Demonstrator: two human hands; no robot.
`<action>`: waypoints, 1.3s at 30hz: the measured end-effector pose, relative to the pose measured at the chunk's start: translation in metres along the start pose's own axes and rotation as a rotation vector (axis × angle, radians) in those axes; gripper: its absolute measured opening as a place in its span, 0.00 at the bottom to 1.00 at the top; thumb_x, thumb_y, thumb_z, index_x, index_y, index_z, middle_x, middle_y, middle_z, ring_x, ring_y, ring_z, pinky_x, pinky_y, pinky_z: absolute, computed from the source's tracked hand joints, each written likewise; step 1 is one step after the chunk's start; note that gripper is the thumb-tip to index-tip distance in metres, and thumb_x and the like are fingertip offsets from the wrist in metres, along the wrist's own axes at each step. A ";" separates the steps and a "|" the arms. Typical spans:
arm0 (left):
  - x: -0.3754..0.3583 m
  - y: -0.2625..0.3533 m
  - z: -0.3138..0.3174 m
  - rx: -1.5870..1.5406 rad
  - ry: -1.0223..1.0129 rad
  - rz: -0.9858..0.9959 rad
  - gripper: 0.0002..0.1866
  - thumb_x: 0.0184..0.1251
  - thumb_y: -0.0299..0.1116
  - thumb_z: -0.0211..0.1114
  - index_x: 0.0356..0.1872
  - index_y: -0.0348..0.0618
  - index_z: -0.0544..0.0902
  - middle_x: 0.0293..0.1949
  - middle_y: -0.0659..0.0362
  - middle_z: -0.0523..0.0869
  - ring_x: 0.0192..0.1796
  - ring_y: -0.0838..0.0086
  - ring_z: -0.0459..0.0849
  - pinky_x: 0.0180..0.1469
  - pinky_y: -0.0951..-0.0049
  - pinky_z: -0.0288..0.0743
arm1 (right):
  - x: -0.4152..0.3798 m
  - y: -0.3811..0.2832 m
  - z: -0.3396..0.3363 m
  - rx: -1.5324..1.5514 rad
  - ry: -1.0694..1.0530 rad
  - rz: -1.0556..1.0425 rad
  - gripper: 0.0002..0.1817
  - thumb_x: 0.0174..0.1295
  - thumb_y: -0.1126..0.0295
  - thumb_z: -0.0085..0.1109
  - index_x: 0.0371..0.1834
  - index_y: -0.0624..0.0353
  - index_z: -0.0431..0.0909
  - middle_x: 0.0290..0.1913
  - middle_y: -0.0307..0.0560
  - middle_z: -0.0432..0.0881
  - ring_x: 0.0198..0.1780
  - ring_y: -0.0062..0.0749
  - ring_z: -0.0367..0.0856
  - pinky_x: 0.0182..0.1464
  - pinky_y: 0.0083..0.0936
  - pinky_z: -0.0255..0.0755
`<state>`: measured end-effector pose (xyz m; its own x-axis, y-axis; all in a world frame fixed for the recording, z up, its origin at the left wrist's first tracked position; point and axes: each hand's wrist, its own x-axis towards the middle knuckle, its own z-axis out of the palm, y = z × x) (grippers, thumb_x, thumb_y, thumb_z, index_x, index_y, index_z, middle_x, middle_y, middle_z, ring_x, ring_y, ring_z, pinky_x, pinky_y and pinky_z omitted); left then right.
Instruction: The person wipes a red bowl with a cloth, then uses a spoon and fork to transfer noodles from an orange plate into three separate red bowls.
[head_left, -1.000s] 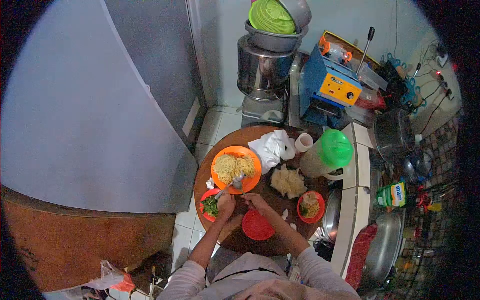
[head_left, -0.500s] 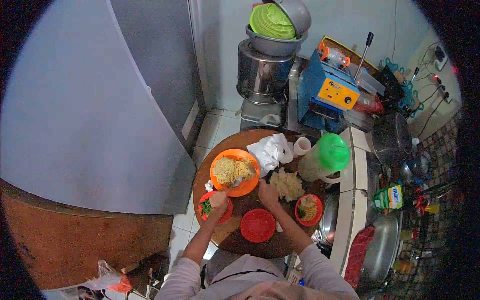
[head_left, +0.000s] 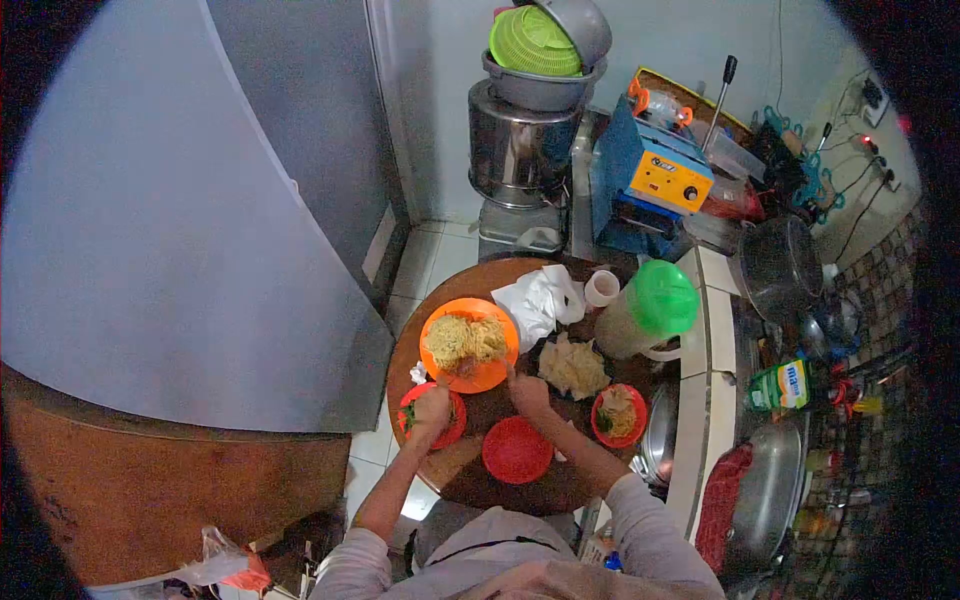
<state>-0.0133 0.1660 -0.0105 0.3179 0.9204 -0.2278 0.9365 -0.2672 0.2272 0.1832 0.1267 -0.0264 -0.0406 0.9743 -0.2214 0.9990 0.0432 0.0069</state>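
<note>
Closed fingers of my left hand (head_left: 432, 408) hover over a red bowl of green leaves (head_left: 406, 414), hiding part of it. They grip a thin metal utensil that reaches toward the noodles, faint and smeared here. My right hand (head_left: 530, 394) is also closed, its fingertips right at the lower right rim of an orange plate (head_left: 513, 345); what it grips, I cannot tell. Yellow noodles (head_left: 465, 340) lie heaped on that plate. In front of me sits a red plate or bowl (head_left: 517, 450), and right of it a smaller red bowl (head_left: 619, 415) holds noodles and greens.
On the round wooden table (head_left: 470, 480) are pale crisp-looking pieces (head_left: 573, 367), a white plastic bag (head_left: 540, 303), a white cup (head_left: 602, 288) and a green-lidded container (head_left: 662, 305). A tiled counter edge (head_left: 690, 450) borders the right. A blue-and-yellow machine (head_left: 660, 170) stands behind.
The metal utensil has left its place against the noodles and is now hardly visible. My right hand has shifted slightly left and down, close to the plate's rim; the left moved slightly.
</note>
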 end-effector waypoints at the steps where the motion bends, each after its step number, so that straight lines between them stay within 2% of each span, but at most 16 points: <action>1: 0.003 -0.001 0.000 -0.003 0.010 -0.026 0.07 0.52 0.29 0.48 0.27 0.43 0.76 0.22 0.52 0.79 0.25 0.62 0.80 0.25 0.67 0.75 | 0.002 0.001 -0.001 0.001 -0.023 0.013 0.28 0.51 0.73 0.43 0.58 0.62 0.50 0.22 0.49 0.75 0.19 0.35 0.75 0.19 0.30 0.69; 5: 0.012 0.012 -0.034 0.005 0.044 0.044 0.09 0.53 0.29 0.47 0.25 0.41 0.77 0.22 0.50 0.79 0.26 0.62 0.80 0.25 0.64 0.74 | 0.010 -0.003 -0.001 0.019 0.021 0.009 0.25 0.48 0.72 0.46 0.53 0.62 0.58 0.16 0.44 0.73 0.17 0.34 0.74 0.17 0.31 0.68; 7: 0.034 0.010 -0.018 0.051 0.083 0.124 0.09 0.52 0.29 0.48 0.24 0.41 0.77 0.21 0.51 0.79 0.25 0.62 0.80 0.25 0.64 0.74 | 0.018 -0.006 0.009 0.092 0.443 -0.107 0.05 0.43 0.70 0.48 0.18 0.57 0.74 0.12 0.42 0.71 0.17 0.35 0.75 0.16 0.30 0.68; 13: 0.073 0.025 0.013 0.104 0.165 0.210 0.09 0.50 0.30 0.50 0.20 0.42 0.79 0.22 0.53 0.80 0.25 0.64 0.81 0.25 0.65 0.74 | 0.032 -0.006 0.002 -0.065 0.372 -0.212 0.07 0.38 0.71 0.52 0.07 0.57 0.70 0.09 0.42 0.69 0.14 0.33 0.72 0.15 0.30 0.66; 15: 0.076 0.031 0.010 0.098 0.180 0.209 0.10 0.50 0.31 0.50 0.20 0.43 0.80 0.22 0.53 0.80 0.26 0.65 0.81 0.25 0.66 0.74 | 0.027 -0.007 -0.005 -0.030 0.353 -0.207 0.08 0.39 0.71 0.52 0.08 0.57 0.70 0.09 0.41 0.69 0.14 0.33 0.72 0.15 0.30 0.66; 17: 0.080 0.039 0.005 0.150 0.046 0.162 0.11 0.51 0.36 0.51 0.24 0.43 0.79 0.23 0.53 0.79 0.29 0.64 0.80 0.28 0.65 0.74 | 0.024 -0.009 -0.007 0.003 0.334 -0.209 0.08 0.40 0.71 0.52 0.08 0.57 0.70 0.09 0.41 0.69 0.14 0.33 0.72 0.15 0.29 0.66; 19: 0.081 0.039 0.009 0.158 0.050 0.202 0.11 0.51 0.36 0.50 0.25 0.44 0.79 0.24 0.53 0.79 0.29 0.63 0.80 0.28 0.65 0.74 | 0.019 -0.011 0.012 0.057 0.469 -0.216 0.05 0.43 0.72 0.50 0.20 0.61 0.74 0.10 0.41 0.70 0.14 0.32 0.72 0.14 0.28 0.64; 20: 0.081 0.038 0.011 0.169 0.053 0.242 0.11 0.52 0.36 0.50 0.26 0.44 0.79 0.25 0.52 0.79 0.30 0.62 0.80 0.29 0.64 0.74 | 0.016 -0.013 0.018 0.058 0.467 -0.215 0.05 0.43 0.72 0.50 0.20 0.61 0.74 0.10 0.41 0.70 0.14 0.32 0.72 0.14 0.28 0.64; 22: 0.080 0.036 0.016 0.161 0.055 0.267 0.11 0.51 0.36 0.50 0.27 0.44 0.80 0.25 0.53 0.79 0.30 0.62 0.80 0.29 0.64 0.74 | 0.005 -0.021 0.010 0.034 0.232 -0.148 0.16 0.46 0.71 0.49 0.38 0.69 0.70 0.11 0.41 0.71 0.13 0.30 0.71 0.13 0.27 0.62; 23: 0.079 0.035 0.019 0.154 0.059 0.294 0.11 0.51 0.35 0.50 0.27 0.44 0.80 0.25 0.53 0.80 0.30 0.62 0.80 0.29 0.64 0.75 | 0.001 -0.024 0.006 0.035 0.228 -0.151 0.16 0.46 0.71 0.49 0.38 0.69 0.70 0.11 0.41 0.71 0.13 0.30 0.71 0.13 0.27 0.62; 25: 0.075 0.037 0.020 0.159 0.040 0.289 0.11 0.51 0.35 0.50 0.27 0.45 0.80 0.25 0.53 0.80 0.29 0.62 0.80 0.29 0.64 0.75 | -0.007 -0.027 -0.005 -0.079 0.035 -0.167 0.25 0.49 0.69 0.47 0.50 0.71 0.61 0.11 0.40 0.71 0.13 0.28 0.71 0.13 0.25 0.62; 27: 0.077 0.037 0.029 0.169 0.026 0.291 0.11 0.51 0.35 0.49 0.27 0.45 0.80 0.25 0.53 0.80 0.28 0.62 0.80 0.29 0.64 0.74 | -0.017 -0.031 -0.012 -0.084 0.061 -0.171 0.24 0.50 0.69 0.47 0.50 0.71 0.61 0.11 0.40 0.71 0.13 0.29 0.70 0.13 0.25 0.62; 29: 0.090 0.034 0.057 0.129 0.018 0.128 0.11 0.51 0.35 0.49 0.26 0.45 0.80 0.24 0.53 0.80 0.28 0.61 0.80 0.28 0.64 0.74 | -0.021 -0.034 -0.010 -0.093 0.088 -0.176 0.23 0.51 0.69 0.46 0.49 0.70 0.61 0.11 0.39 0.70 0.13 0.29 0.70 0.13 0.25 0.62; 31: 0.079 0.038 0.037 0.127 0.027 0.178 0.11 0.52 0.35 0.49 0.26 0.45 0.80 0.24 0.53 0.80 0.28 0.61 0.80 0.28 0.63 0.74 | -0.023 -0.038 -0.009 -0.052 -0.101 -0.184 0.23 0.51 0.71 0.45 0.52 0.69 0.60 0.12 0.38 0.70 0.13 0.30 0.71 0.14 0.26 0.63; 35: 0.076 0.034 0.031 0.056 -0.006 0.205 0.11 0.52 0.36 0.49 0.26 0.45 0.80 0.24 0.52 0.80 0.27 0.58 0.80 0.27 0.62 0.74 | -0.030 -0.032 -0.027 -0.015 -0.123 -0.108 0.23 0.51 0.71 0.45 0.53 0.65 0.60 0.12 0.39 0.71 0.15 0.31 0.72 0.15 0.28 0.65; 39: 0.058 0.029 0.010 0.024 0.036 0.232 0.11 0.51 0.36 0.49 0.26 0.44 0.79 0.24 0.51 0.80 0.27 0.57 0.79 0.27 0.61 0.73 | -0.029 -0.006 -0.029 0.005 0.055 -0.115 0.20 0.52 0.70 0.43 0.50 0.60 0.64 0.14 0.43 0.72 0.16 0.34 0.73 0.16 0.31 0.67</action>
<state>0.0336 0.2086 -0.0262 0.5199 0.8430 -0.1382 0.8423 -0.4790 0.2474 0.1775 0.1044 0.0082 -0.1554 0.9738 -0.1663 0.9878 0.1541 -0.0204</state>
